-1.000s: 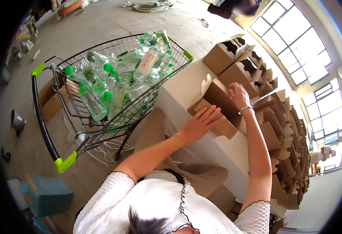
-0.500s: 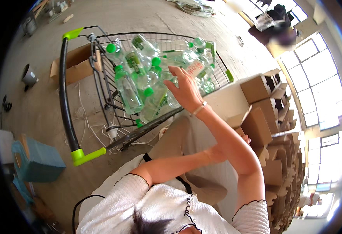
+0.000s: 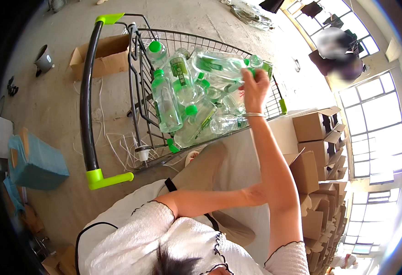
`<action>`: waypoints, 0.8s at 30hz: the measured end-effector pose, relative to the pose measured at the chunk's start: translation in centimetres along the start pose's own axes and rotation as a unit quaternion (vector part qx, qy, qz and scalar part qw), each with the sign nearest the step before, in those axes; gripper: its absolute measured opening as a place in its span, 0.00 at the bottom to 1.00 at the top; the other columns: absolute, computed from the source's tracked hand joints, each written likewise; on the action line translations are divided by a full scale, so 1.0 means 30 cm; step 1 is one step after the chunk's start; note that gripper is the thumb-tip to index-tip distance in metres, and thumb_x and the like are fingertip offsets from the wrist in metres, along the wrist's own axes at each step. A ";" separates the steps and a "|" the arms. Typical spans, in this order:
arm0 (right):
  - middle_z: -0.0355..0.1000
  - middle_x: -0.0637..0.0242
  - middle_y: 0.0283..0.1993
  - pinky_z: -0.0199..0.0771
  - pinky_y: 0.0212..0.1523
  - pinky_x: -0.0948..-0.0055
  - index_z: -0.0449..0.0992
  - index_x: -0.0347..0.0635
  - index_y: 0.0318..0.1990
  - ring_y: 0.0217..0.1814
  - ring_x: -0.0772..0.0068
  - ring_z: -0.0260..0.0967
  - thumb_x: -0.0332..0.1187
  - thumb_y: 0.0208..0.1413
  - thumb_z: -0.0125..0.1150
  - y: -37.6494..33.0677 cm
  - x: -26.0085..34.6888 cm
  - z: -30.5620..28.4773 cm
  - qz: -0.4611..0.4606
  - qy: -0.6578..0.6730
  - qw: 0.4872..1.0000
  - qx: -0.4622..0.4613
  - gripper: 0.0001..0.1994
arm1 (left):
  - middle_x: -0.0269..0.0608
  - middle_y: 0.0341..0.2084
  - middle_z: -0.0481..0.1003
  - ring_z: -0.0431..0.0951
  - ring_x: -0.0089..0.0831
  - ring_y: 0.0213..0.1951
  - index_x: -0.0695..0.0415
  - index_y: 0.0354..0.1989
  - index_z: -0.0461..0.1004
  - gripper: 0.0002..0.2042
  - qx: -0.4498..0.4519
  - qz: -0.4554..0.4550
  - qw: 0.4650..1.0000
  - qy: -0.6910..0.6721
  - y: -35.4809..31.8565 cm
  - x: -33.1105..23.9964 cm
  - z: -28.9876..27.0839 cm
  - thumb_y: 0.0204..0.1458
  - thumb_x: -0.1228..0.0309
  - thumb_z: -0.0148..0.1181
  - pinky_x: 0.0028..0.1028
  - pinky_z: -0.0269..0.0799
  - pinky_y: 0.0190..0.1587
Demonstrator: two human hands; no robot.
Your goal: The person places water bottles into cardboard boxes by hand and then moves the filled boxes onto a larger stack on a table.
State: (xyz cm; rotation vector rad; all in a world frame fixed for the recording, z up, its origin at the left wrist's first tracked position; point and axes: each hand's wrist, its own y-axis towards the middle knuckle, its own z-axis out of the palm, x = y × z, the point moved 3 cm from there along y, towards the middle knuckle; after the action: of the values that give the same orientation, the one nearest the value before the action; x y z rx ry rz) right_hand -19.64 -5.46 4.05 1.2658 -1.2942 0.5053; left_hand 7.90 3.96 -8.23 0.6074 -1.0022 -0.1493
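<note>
My right hand (image 3: 257, 89) reaches over the shopping cart (image 3: 87, 101) and pinches the green-capped neck of a clear plastic bottle (image 3: 217, 63). That bottle lies tilted across the top of the pile, its base toward the left. Beneath and beside it are several more clear bottles, among them an upright-looking one (image 3: 166, 103) with a green cap near the cart's handle end. My left forearm crosses under my right one; the left hand (image 3: 256, 194) shows only at its back, and the right forearm hides its fingers.
An open cardboard box (image 3: 105, 57) sits on the floor beyond the cart handle. Stacked cardboard cartons (image 3: 313, 172) line my right side. At the left are a blue-covered block (image 3: 38, 162) and a dark bucket (image 3: 44, 58). White cords (image 3: 107, 133) lie tangled below the cart.
My right hand has moved right within the cart and closed on a bottle's neck. The left hand's fingers, visible before, are now behind the right forearm. The whole view has shifted.
</note>
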 end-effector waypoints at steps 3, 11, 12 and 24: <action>0.71 0.68 0.23 0.66 0.24 0.69 0.75 0.38 0.32 0.21 0.75 0.65 0.38 0.53 0.72 0.012 0.110 -0.058 -0.093 -0.156 0.982 0.045 0.14 | 0.35 0.64 0.70 0.69 0.24 0.65 0.56 0.68 0.66 0.23 -0.081 0.142 0.606 0.779 0.006 -0.015 0.025 0.70 0.60 0.54 0.32 0.67 0.67; 0.76 0.54 0.43 0.74 0.44 0.60 0.77 0.42 0.44 0.43 0.52 0.73 0.45 0.50 0.77 0.009 -0.035 -0.042 -0.194 -0.280 0.937 0.079 0.21 | 0.35 0.73 0.61 0.60 0.30 0.73 0.53 0.75 0.56 0.27 0.017 0.098 0.803 0.588 0.023 0.069 0.097 0.69 0.66 0.54 0.32 0.58 0.74; 0.75 0.50 0.53 0.74 0.54 0.57 0.74 0.48 0.55 0.51 0.46 0.74 0.45 0.49 0.78 0.006 -0.049 -0.019 -0.119 -0.239 0.950 0.161 0.28 | 0.35 0.73 0.61 0.60 0.30 0.73 0.54 0.75 0.56 0.26 0.019 0.092 0.811 0.577 0.022 0.058 0.091 0.70 0.66 0.52 0.32 0.58 0.74; 0.68 0.46 0.64 0.67 0.64 0.51 0.60 0.40 0.68 0.67 0.43 0.65 0.49 0.54 0.70 -0.185 -0.190 -0.009 0.005 -0.337 0.910 0.239 0.39 | 0.43 0.78 0.50 0.47 0.40 0.79 0.50 0.80 0.44 0.34 -0.029 -0.125 0.531 -0.838 0.006 0.080 0.068 0.69 0.51 0.36 0.42 0.38 0.80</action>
State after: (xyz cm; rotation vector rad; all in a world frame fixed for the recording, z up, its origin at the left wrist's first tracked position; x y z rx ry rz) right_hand -16.40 -4.97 -3.20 1.9560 -1.8166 0.4166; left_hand 7.49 2.33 -5.54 0.3919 -2.7765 -1.2069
